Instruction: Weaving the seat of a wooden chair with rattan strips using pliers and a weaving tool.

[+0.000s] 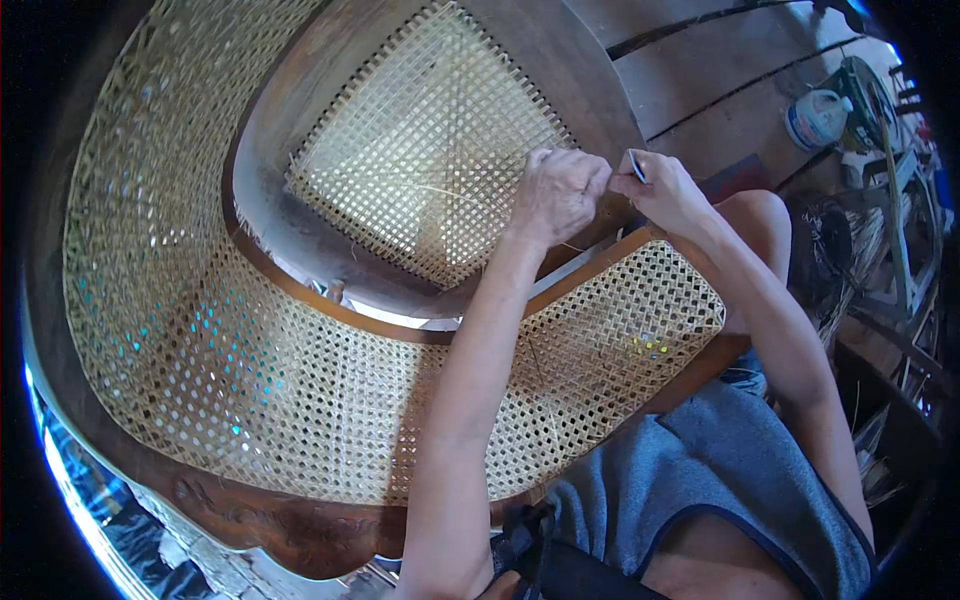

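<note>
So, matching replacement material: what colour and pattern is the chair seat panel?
Pale straw seat panel, open lattice weave with small holes; head view.

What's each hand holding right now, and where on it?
Right hand holds a thin dark tool by its lower end. Left hand pinches at the seat edge; what it holds cannot be told.

Likely a craft workshop: plank floor (720, 70), loose cane bundles (850, 270), plastic jug (815, 118).

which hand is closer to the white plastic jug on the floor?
Right. The right hand sits at the cane seat's wooden rim, on the side toward the white plastic jug; the left hand is beside it, farther away.
</note>
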The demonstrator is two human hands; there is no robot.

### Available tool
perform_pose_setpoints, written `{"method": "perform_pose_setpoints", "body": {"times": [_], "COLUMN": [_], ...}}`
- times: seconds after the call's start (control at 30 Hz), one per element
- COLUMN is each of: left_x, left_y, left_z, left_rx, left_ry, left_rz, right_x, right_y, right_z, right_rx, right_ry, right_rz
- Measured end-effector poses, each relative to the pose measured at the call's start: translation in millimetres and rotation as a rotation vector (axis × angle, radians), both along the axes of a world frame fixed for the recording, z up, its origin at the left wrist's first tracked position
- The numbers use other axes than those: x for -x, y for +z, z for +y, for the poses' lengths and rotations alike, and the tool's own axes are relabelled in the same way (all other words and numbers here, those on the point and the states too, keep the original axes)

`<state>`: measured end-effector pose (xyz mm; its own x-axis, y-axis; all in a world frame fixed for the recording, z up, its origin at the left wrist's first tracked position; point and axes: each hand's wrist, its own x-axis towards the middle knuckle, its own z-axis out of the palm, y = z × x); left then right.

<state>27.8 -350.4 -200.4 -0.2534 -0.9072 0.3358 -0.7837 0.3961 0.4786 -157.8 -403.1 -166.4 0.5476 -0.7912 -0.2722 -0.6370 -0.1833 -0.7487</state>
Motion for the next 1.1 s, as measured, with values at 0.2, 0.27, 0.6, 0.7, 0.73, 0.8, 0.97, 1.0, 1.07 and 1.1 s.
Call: {"method": "perform_pose_setpoints", "body": {"times": [0.2, 0.27, 0.6, 0.7, 0.73, 0.8, 0.97, 1.0, 1.07, 1.1], "left_x": [-36, -56, -79, -78, -78, -77, -79, -82, -89, -91], "left_y": [27, 30, 32, 33, 34, 31, 26, 25, 28, 30], "left_z": [-4, 0, -2, -2, -2, -2, -5, -7, -13, -13], "left_rx": [-0.104, -0.108, -0.228, -0.187, -0.16, -0.157, -0.12, -0.152, -0.16, -0.168], "left_ry": [0.247, 0.394, 0.435, 0.435, 0.438, 0.429, 0.35, 0.339, 0.304, 0.271], "left_rz": [0.086, 0.16, -0.053, -0.075, -0.088, -0.109, -0.214, -0.237, -0.258, -0.281], "right_x": [-21, -41, -94, -100, -103, -109, -113, -113, -110, -107], "right_y": [-2, -21, -41, -43, -45, -54, -67, -68, -65, -62], "right_z": [-16, -15, 8, 5, 3, 1, 9, 9, 8, 5], "right_rx": [-0.011, 0.029, -0.309, -0.347, -0.324, -0.247, -0.009, 0.019, 0.047, -0.11], "right_ry": [-0.09, 0.048, -0.039, -0.077, -0.058, -0.084, -0.135, -0.124, -0.112, -0.095], "right_rz": [-0.008, 0.352, -0.102, -0.128, -0.117, -0.101, -0.064, -0.074, -0.084, -0.1]}}
